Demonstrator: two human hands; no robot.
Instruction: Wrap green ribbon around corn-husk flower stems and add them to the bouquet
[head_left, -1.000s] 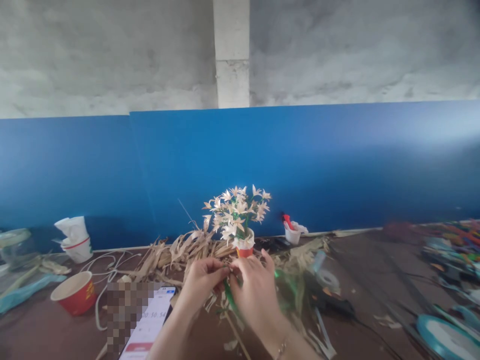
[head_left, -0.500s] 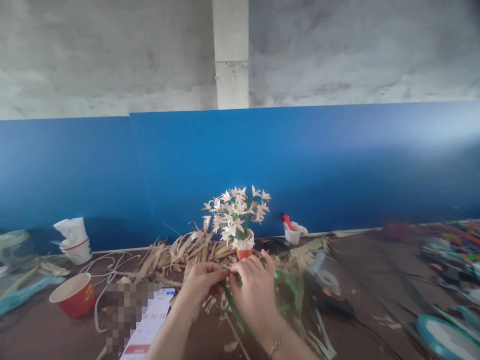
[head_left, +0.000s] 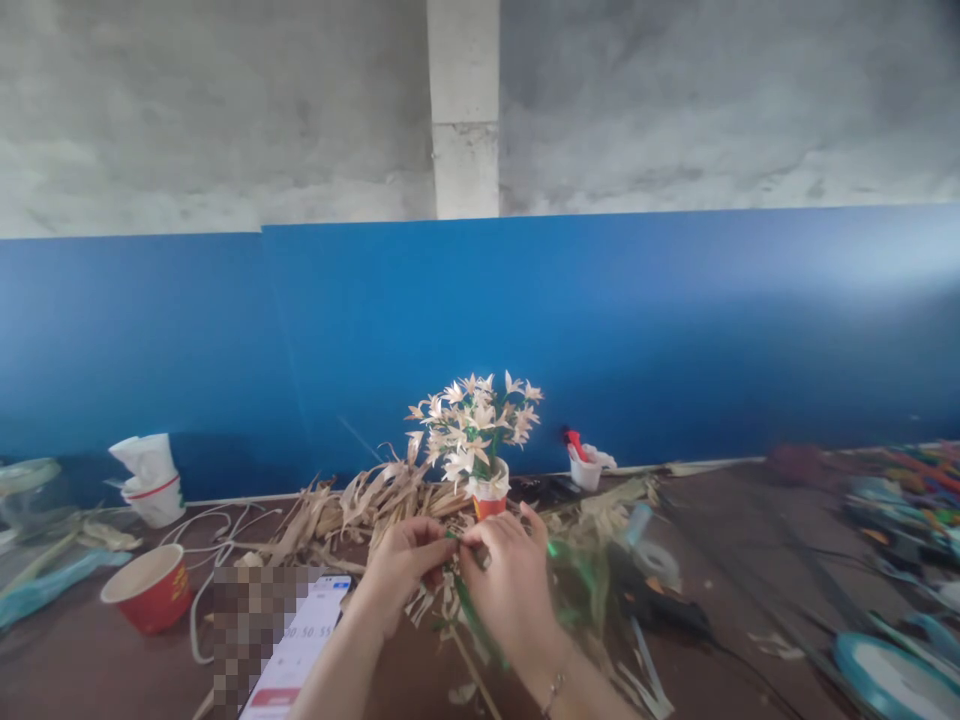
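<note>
Close together over the table, both my hands pinch at the same spot. My left hand [head_left: 411, 563] has thumb and forefinger pressed together on a thin green strip. My right hand [head_left: 508, 572] grips that green strip [head_left: 466, 603] from the other side, and its length trails down below the fingers. Fingers cover most of what lies between them. Just beyond the hands stands a small red and white cup [head_left: 490, 492], holding a bunch of cream-coloured flowers [head_left: 474, 425] on green stems.
Dried husks [head_left: 375, 500] are heaped behind my left hand. On the left are a red paper cup [head_left: 150, 592], a white cable [head_left: 206, 560], a cup of tissues [head_left: 154, 490] and a phone [head_left: 304, 640]. A glue gun [head_left: 652, 595] and ribbon roll [head_left: 892, 675] lie right.
Both hands stay nearly in place, fingers still pinched together. The right wrist has shifted very slightly, and the whole view has moved a little.
</note>
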